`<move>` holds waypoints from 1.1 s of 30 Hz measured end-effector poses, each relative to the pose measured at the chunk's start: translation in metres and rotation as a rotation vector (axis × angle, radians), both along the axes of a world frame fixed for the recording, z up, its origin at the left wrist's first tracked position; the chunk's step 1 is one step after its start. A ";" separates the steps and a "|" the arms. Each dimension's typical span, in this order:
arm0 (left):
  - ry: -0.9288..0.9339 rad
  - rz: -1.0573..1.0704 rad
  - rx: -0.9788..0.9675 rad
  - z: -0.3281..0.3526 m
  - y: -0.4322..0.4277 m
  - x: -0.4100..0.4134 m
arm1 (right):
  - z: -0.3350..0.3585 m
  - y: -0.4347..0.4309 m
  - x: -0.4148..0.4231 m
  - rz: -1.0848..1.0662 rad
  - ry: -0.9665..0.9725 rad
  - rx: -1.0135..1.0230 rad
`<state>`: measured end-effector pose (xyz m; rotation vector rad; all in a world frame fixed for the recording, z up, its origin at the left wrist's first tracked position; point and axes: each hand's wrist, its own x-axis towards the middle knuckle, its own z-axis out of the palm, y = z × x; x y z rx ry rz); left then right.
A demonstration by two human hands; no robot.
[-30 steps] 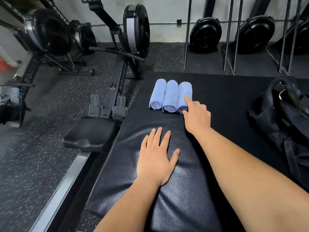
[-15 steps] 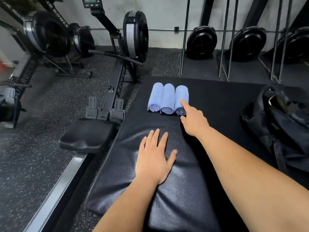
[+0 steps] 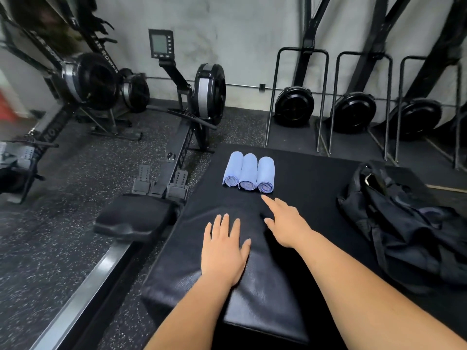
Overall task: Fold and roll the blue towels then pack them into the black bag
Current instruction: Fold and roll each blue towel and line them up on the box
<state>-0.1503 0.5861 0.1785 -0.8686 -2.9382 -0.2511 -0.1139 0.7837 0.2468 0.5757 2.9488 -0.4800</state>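
Observation:
Three rolled blue towels [image 3: 249,172] lie side by side at the far left of a black padded mat [image 3: 303,188]. My right hand [image 3: 285,221] hovers just short of the rightmost roll, index finger stretched toward it, touching nothing. My left hand [image 3: 223,251] rests flat on the mat's near pad with fingers spread. The black bag [image 3: 404,223] sits slumped on the right side of the mat, its mouth facing up.
A rowing machine [image 3: 182,137] with its black seat [image 3: 134,215] and rail stands close along the mat's left edge. More rowers stand at far left, and upright stored rowers [image 3: 353,114] line the back wall. Speckled rubber floor lies around.
My right hand has drawn back from the rightmost towel roll, which it touched before. The left hand stayed flat on the mat. The camera tilted up.

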 end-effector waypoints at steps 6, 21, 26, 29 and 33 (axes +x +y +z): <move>-0.024 -0.032 0.003 0.027 -0.035 0.021 | 0.018 -0.046 0.025 0.059 0.006 0.000; -0.043 0.150 0.011 0.056 -0.183 0.062 | 0.038 -0.183 0.054 0.298 0.050 -0.004; -0.074 0.260 0.036 0.042 -0.250 0.079 | 0.028 -0.244 0.053 0.422 0.027 0.012; -0.090 0.327 0.034 0.032 -0.289 0.091 | 0.018 -0.282 0.052 0.503 -0.002 0.022; -0.121 0.421 0.038 0.015 -0.336 0.109 | 0.003 -0.334 0.050 0.616 -0.036 0.011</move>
